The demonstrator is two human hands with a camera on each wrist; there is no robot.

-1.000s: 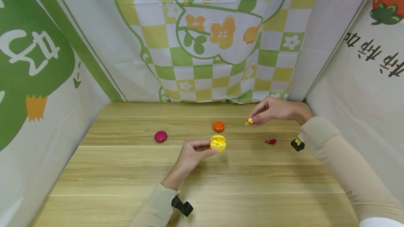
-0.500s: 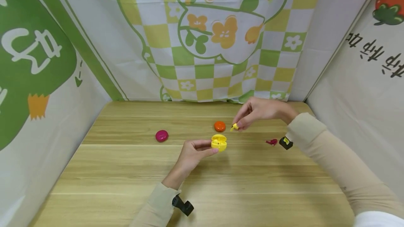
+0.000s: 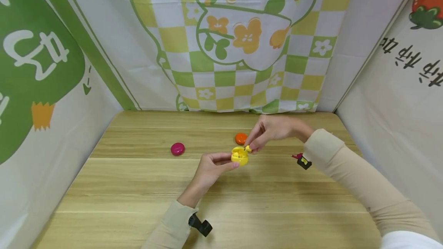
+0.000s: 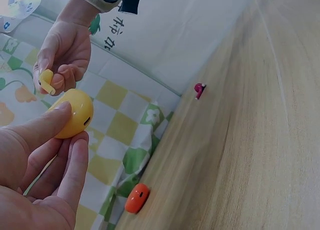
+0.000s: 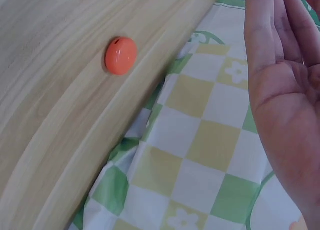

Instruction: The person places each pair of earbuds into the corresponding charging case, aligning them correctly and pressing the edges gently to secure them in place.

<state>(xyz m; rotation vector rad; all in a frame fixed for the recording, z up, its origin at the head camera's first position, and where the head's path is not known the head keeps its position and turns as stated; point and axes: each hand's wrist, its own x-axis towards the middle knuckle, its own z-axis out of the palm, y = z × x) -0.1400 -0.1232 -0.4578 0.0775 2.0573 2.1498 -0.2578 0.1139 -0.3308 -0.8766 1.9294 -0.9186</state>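
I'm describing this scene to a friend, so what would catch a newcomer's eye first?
Mid-table, the left hand holds an open, rounded yellow plastic earbud case, while the right hand pinches a small yellow earbud right above it. Behind sit a closed orange case and, to the left, a closed magenta case.

Light wooden plank surface [image 3: 138,187], carrying a magenta case [image 3: 177,149] at left, an orange case [image 3: 240,138] near the middle back, a small magenta earbud [image 3: 295,156] at right.
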